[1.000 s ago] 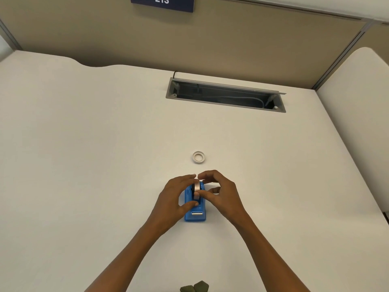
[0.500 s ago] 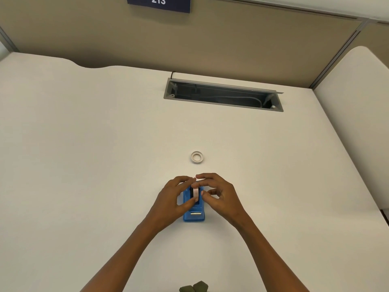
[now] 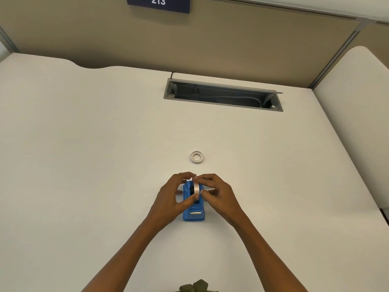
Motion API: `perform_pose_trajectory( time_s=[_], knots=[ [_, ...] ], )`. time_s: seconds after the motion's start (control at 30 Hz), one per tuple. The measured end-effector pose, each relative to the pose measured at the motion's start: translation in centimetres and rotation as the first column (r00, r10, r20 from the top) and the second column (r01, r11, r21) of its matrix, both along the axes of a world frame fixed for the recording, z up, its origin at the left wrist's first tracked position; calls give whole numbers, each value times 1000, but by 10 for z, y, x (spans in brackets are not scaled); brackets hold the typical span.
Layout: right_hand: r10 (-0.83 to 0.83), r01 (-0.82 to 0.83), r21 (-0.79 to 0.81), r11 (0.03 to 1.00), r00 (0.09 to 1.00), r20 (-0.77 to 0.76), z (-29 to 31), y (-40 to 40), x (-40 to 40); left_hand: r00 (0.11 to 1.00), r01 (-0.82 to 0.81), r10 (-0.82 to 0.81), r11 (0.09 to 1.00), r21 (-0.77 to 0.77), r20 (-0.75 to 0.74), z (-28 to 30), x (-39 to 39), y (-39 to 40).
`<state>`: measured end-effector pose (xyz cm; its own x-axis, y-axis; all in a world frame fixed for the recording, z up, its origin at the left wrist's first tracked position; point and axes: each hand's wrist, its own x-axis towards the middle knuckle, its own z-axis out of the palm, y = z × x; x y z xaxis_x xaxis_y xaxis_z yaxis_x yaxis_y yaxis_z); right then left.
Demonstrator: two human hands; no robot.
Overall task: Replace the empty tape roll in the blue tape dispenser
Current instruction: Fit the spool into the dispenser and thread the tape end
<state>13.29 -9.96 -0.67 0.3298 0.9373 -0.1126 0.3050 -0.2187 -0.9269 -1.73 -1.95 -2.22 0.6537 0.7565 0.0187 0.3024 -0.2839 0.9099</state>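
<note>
A pale tape roll (image 3: 196,188) sits upright in the blue dispenser (image 3: 194,209); the empty white core (image 3: 197,157) lies flat beyond.

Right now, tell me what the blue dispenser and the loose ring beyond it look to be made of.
Blue dispenser: likely moulded plastic, judging by its uniform saturated colour and slight sheen; the small bright strip near its front looks metallic. Loose ring: white and matte with a thin wall, so plastic or card; the picture cannot settle which.

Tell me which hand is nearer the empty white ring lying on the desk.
Right, narrowly. The right hand has fingertips just below the white ring, slightly to its right; the left hand sits lower-left of it. Both grip the tape roll in the blue dispenser.
</note>
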Motion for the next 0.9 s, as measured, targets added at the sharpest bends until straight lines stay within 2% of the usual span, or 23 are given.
perform_pose_trajectory(
  time_s=[0.13, 0.27, 0.57, 0.73, 0.9],
  knots=[
    [-5, 4, -19, 1000, 999, -52, 2, 0, 2, 1000, 14, -14, 999, 51, 5, 0, -2, 1],
    [4, -1, 26, 1000, 995, -101, 6, -4, 3, 1000, 8, -9, 999, 39, 21, 1, -2, 1],
    [30, -25, 74, 997, 998, -63, 7, -5, 2, 999, 0, 2, 999, -38, 36, 1, 0, 1],
    [22, -21, 27, 999, 998, -50, 3, -1, 4, 999, 3, -1, 998, -57, 43, -3, 0, 1],
    [-5, 7, 18, 1000, 994, -109, 5, 2, 4, 999, 12, -8, 997, -81, 49, -5, 0, 2]
  ],
)
